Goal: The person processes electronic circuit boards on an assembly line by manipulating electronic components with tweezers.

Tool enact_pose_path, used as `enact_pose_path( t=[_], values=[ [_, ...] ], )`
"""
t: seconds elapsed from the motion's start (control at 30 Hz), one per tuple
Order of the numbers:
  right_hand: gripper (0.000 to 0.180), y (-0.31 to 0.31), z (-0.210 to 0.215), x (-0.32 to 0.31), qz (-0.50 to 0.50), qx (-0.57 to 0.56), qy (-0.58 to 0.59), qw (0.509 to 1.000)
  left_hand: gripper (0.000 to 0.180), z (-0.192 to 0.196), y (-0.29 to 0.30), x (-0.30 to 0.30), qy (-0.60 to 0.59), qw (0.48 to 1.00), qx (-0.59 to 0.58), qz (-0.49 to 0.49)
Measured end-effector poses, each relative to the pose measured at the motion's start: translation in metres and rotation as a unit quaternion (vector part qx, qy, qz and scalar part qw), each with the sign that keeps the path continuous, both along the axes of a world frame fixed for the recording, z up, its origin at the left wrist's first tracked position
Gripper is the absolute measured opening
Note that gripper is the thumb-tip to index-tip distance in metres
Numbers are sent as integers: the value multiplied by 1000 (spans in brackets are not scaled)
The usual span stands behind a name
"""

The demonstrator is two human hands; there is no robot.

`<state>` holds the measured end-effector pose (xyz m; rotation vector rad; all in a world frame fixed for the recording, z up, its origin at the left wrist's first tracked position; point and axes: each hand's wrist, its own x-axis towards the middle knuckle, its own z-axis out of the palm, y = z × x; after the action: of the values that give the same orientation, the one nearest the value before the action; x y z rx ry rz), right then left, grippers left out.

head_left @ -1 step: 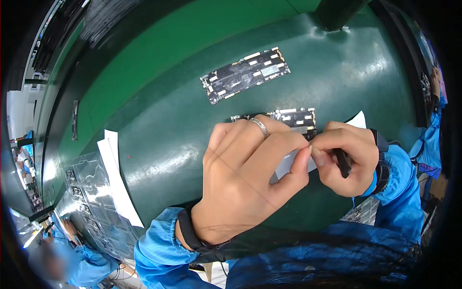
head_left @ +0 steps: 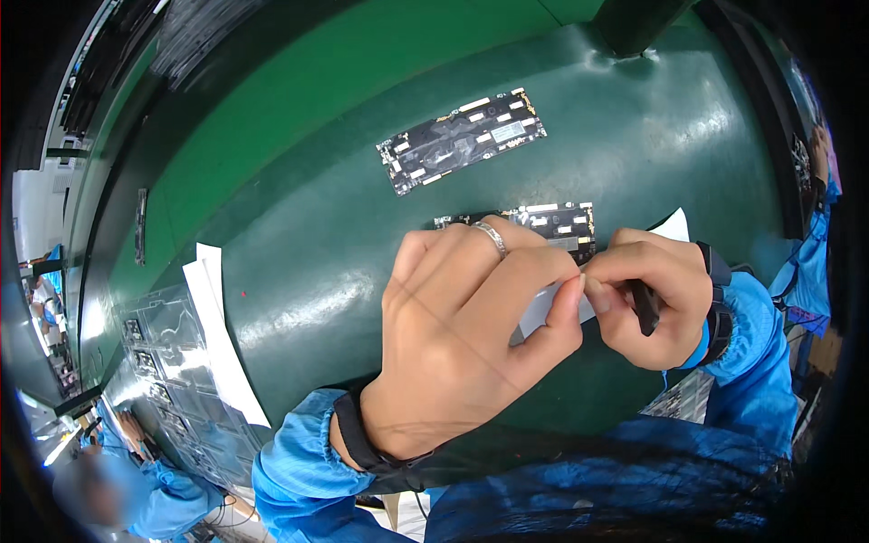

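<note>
Black circuit board (head_left: 572,220) lies on the desk (head_left: 317,244), partly hidden by the left hand (head_left: 462,335), pinched narrow, whether on anything I cannot tell; the right hand (head_left: 675,291) curls around a dark object (head_left: 646,309).

Under bright light, my hands (head_left: 457,339) are appearing sharp; glare is whitening the bench (head_left: 312,195); edges are bowing toward the dark rim.

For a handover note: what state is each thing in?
Left hand: thumb and forefinger pinched
Right hand: pinched, beside left's fingertips
Dark object: in right hand
Far circuit board: flat, uncovered
Near circuit board: partly covered by left hand
White paper strips: overlapping
Clear plastic tray: holding small parts
White sheet: partly behind hands
</note>
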<state>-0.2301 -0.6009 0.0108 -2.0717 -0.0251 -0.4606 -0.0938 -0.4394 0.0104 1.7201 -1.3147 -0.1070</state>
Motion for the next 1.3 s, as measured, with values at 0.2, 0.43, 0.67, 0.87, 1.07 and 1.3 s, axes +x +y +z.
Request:
enact_pose_path(
  t=[0.2,0.43,0.67,0.87,1.07,1.3],
  values=[
    [16,3,1,1,-26,-31,-1,999,8,-1,1,11,224,972,-45,51],
    [12,-2,-2,2,-13,70,28,997,9,6,1,6,181,983,-25,23],
    [12,1,-3,-2,4,189,58,980,17,-1,0,-6,79,997,-25,-8],
    [11,2,-3,-5,-6,163,54,985,15,1,-1,-8,201,979,-26,-22],
    [9,3,-3,-3,2,217,79,973,13,-1,0,-7,151,988,-14,1],
    [9,3,-2,-3,-2,182,70,981,15,-2,0,-8,133,991,-20,-8]
  ],
)
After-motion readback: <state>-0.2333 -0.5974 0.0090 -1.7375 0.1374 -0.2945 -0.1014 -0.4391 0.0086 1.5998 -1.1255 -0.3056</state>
